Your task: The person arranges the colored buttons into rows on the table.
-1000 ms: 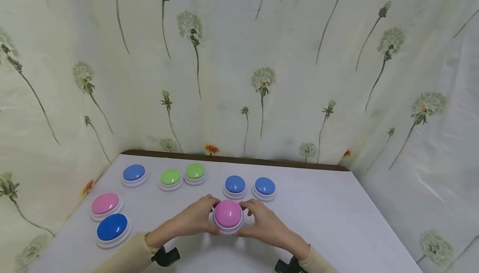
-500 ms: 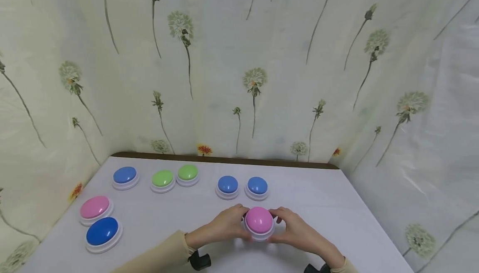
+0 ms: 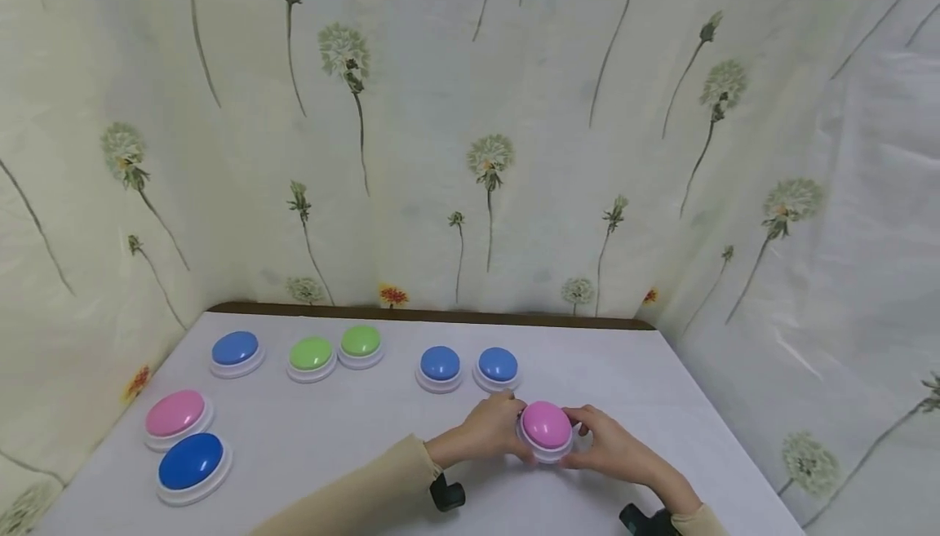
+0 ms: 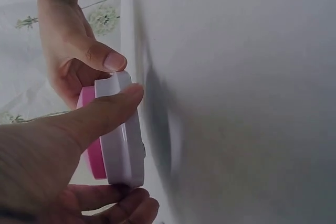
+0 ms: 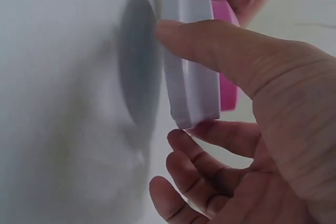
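Both hands grip one pink push button (image 3: 547, 424) with a round white base (image 4: 123, 140), its dome facing up. My left hand (image 3: 490, 428) holds the base from the left, thumb on the near side and fingers round the far side. From the right, my right hand (image 3: 609, 446) holds the same base between thumb (image 5: 184, 38) and fingers. In both wrist views the base hangs just above the white table (image 3: 352, 454), and its shadow falls on the surface below. Behind it stand two blue push buttons (image 3: 440, 365) (image 3: 498, 365).
Two green buttons (image 3: 310, 354) (image 3: 361, 342) sit side by side at the back left, with a blue button (image 3: 235, 348) left of them. A pink button (image 3: 175, 414) and a larger-looking blue button (image 3: 191, 462) stand at the left edge. A flower-printed curtain (image 3: 419, 128) surrounds the table.
Both hands have carried the pink button to the right, from in front of the left one of the two blue buttons to right of both. The head view has turned slightly right.
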The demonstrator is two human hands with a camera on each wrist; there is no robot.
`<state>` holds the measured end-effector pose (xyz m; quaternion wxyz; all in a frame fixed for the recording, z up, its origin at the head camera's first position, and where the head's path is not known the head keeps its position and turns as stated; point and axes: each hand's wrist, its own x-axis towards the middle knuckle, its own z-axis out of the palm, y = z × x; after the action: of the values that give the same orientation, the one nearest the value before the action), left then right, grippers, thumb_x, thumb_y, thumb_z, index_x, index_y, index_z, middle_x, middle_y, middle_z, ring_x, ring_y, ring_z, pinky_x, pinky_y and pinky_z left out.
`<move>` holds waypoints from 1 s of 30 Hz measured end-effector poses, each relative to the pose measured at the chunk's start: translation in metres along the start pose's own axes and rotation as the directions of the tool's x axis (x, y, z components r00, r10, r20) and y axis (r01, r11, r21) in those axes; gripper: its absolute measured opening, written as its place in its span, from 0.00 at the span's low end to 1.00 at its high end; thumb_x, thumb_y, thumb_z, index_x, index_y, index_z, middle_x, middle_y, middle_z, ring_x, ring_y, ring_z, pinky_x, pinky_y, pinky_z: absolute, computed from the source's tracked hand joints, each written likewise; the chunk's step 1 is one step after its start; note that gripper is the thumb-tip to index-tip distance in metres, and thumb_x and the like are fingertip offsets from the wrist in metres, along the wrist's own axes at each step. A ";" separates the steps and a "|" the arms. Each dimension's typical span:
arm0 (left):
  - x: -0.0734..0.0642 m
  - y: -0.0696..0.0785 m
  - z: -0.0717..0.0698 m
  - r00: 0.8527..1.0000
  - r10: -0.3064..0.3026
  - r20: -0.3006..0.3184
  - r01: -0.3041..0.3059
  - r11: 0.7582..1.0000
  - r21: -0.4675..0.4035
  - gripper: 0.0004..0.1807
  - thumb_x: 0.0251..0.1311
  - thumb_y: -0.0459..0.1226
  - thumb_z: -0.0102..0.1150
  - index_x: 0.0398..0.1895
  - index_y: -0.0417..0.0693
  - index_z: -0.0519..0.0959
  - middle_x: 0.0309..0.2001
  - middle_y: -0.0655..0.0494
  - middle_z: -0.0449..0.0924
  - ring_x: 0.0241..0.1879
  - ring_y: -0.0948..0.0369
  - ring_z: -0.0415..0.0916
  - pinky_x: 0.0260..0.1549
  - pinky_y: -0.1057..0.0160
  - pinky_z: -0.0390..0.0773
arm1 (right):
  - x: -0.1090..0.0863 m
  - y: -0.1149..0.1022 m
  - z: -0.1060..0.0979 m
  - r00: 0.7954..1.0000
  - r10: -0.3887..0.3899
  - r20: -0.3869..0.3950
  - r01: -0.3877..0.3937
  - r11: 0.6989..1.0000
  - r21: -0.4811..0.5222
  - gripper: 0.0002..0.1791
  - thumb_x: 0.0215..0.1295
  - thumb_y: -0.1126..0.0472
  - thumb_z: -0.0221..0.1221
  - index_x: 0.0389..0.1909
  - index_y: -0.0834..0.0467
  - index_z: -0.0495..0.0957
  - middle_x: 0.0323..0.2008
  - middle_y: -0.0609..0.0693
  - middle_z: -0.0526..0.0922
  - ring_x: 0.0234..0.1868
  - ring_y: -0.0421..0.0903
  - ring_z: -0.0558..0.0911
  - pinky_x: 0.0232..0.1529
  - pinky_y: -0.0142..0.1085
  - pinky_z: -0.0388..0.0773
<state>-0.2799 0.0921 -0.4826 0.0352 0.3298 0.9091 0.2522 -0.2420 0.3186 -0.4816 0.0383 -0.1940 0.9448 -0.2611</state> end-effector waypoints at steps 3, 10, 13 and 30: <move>0.007 0.003 0.006 1.000 -0.007 0.003 0.007 1.000 0.009 0.37 0.25 0.53 0.75 0.45 0.47 0.78 0.35 0.61 0.72 0.32 0.68 0.68 0.31 0.72 0.70 | 0.000 0.010 0.000 1.000 -0.013 0.016 0.013 1.000 -0.002 0.41 0.43 0.44 0.68 0.56 0.62 0.69 0.41 0.47 0.73 0.40 0.45 0.71 0.35 0.35 0.71; 0.016 0.002 0.015 0.999 -0.033 0.016 0.033 0.999 0.001 0.36 0.23 0.53 0.76 0.43 0.48 0.79 0.33 0.61 0.71 0.32 0.67 0.68 0.30 0.70 0.69 | 0.000 0.023 0.005 0.999 -0.006 0.036 0.005 0.999 0.040 0.41 0.44 0.47 0.68 0.57 0.63 0.68 0.40 0.48 0.70 0.39 0.44 0.69 0.36 0.32 0.70; 0.017 0.002 0.018 0.999 -0.030 0.017 0.030 1.000 0.008 0.36 0.25 0.54 0.75 0.44 0.49 0.79 0.34 0.61 0.71 0.33 0.67 0.67 0.32 0.69 0.69 | -0.001 0.024 0.005 1.000 0.004 0.031 -0.005 0.999 0.040 0.40 0.44 0.47 0.68 0.57 0.63 0.68 0.39 0.49 0.70 0.39 0.44 0.69 0.37 0.33 0.70; 0.011 0.021 0.030 0.992 -0.020 -0.127 0.049 0.972 0.228 0.14 0.48 0.48 0.64 0.20 0.47 0.79 0.13 0.62 0.65 0.16 0.66 0.61 0.14 0.68 0.62 | 0.004 0.034 0.010 0.979 0.054 -0.197 -0.064 0.997 -0.045 0.35 0.38 0.51 0.72 0.47 0.65 0.75 0.30 0.48 0.72 0.28 0.39 0.70 0.26 0.28 0.68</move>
<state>-0.2693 0.1261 -0.4976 -0.0556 0.2995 0.9382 0.1642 -0.2555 0.3389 -0.5074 -0.0519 -0.1400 0.9557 -0.2535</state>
